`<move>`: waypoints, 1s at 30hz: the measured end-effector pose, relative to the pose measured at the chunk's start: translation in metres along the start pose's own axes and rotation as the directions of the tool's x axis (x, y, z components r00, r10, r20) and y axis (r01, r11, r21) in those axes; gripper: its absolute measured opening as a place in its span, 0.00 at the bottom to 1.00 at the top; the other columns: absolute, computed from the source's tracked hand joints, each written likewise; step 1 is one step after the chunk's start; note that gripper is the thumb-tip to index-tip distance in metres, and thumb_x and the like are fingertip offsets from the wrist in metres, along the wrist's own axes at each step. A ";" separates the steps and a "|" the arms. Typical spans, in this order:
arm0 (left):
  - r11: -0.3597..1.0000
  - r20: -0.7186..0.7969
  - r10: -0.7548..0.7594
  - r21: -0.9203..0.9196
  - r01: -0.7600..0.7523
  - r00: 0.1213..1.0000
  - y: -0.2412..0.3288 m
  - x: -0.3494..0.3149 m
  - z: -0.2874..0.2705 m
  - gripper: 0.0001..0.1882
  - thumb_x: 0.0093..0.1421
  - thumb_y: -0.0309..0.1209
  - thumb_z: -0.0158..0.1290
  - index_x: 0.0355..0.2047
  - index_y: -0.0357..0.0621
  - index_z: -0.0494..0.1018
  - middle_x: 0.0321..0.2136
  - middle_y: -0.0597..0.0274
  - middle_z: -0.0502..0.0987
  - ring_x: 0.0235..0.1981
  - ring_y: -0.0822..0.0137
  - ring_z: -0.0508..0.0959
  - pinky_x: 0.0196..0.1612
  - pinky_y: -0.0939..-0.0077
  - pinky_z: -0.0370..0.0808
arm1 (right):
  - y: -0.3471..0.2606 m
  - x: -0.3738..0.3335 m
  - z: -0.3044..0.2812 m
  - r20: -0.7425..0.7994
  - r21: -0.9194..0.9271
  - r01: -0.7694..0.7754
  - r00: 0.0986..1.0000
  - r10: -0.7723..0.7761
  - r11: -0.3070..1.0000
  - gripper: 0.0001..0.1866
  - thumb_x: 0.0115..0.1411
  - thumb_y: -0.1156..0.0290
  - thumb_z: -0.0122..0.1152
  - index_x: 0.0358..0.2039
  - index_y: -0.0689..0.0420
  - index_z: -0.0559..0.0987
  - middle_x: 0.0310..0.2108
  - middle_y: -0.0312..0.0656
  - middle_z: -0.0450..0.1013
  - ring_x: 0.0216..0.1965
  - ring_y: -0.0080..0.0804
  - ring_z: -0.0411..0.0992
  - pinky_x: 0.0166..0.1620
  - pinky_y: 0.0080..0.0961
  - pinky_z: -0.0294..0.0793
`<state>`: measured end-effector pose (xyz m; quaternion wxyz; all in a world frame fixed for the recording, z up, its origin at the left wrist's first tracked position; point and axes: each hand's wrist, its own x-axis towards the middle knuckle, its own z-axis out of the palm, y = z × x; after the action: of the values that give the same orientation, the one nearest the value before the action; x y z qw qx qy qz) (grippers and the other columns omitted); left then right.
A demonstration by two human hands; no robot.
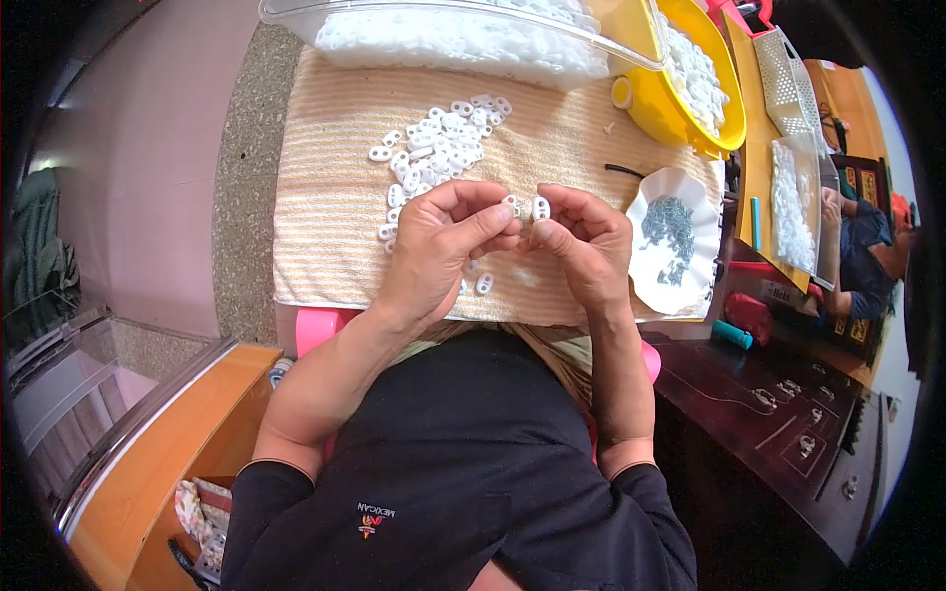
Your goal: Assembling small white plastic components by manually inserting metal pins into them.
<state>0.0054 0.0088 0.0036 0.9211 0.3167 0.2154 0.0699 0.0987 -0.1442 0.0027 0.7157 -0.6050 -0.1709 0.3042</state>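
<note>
My left hand (439, 241) is closed in a pinch on a small white plastic piece (511, 202), partly hidden by the fingertips. Close beside it, my right hand (583, 236) holds a white oval two-hole plastic piece (540, 208) between thumb and fingers, its holes turned toward me. A narrow gap separates the two pieces. Just beyond my left hand, a loose pile of the same white two-hole pieces (434, 148) spreads over a striped towel (330, 197). One single piece (484, 284) lies nearer to me, below the hands.
A clear tub (286, 12) and a yellow basin (737, 123), both full of white pieces, stand at the back. Right of my hands, a white fluted paper dish (645, 281) holds small dark metallic parts (670, 231). A short black rod (624, 169) lies nearby. Another person (872, 261) sits far right.
</note>
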 end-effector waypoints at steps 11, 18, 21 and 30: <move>0.999 0.009 -0.030 0.039 0.030 1.000 -0.001 -0.001 0.000 0.08 0.58 0.24 0.56 0.37 0.35 0.74 0.29 0.59 0.78 0.30 0.73 0.79 0.37 0.80 0.78 | -0.001 0.001 -0.004 0.013 -0.006 0.013 1.000 -0.013 1.000 0.18 0.56 0.80 0.62 0.47 0.68 0.73 0.33 0.45 0.76 0.32 0.30 0.77 0.37 0.24 0.79; 0.995 0.021 -0.057 0.077 0.055 0.998 0.001 -0.001 0.000 0.08 0.58 0.25 0.56 0.37 0.35 0.74 0.29 0.60 0.78 0.30 0.73 0.78 0.37 0.80 0.78 | 0.001 0.001 -0.005 0.030 -0.014 0.021 0.999 -0.021 1.000 0.17 0.56 0.81 0.61 0.47 0.68 0.73 0.34 0.46 0.76 0.32 0.30 0.77 0.39 0.25 0.79; 0.995 0.020 -0.057 0.077 0.056 0.998 0.001 -0.001 0.001 0.08 0.58 0.24 0.56 0.37 0.35 0.74 0.29 0.59 0.78 0.29 0.73 0.78 0.36 0.80 0.77 | 0.002 0.001 -0.007 0.029 -0.054 0.036 0.999 -0.034 0.998 0.17 0.56 0.81 0.61 0.47 0.68 0.73 0.34 0.46 0.77 0.33 0.31 0.77 0.39 0.25 0.79; 0.995 0.022 -0.059 0.077 0.057 0.998 0.000 -0.002 0.001 0.07 0.58 0.24 0.56 0.37 0.34 0.74 0.29 0.59 0.78 0.29 0.73 0.78 0.36 0.80 0.77 | 0.002 0.000 -0.007 0.032 -0.061 0.045 0.999 -0.043 0.997 0.17 0.56 0.82 0.61 0.47 0.68 0.73 0.34 0.46 0.77 0.34 0.30 0.77 0.40 0.22 0.78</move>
<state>0.0042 0.0081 0.0049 0.9125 0.3460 0.2158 0.0311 0.1029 -0.1497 -0.0006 0.7005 -0.6182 -0.2042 0.2921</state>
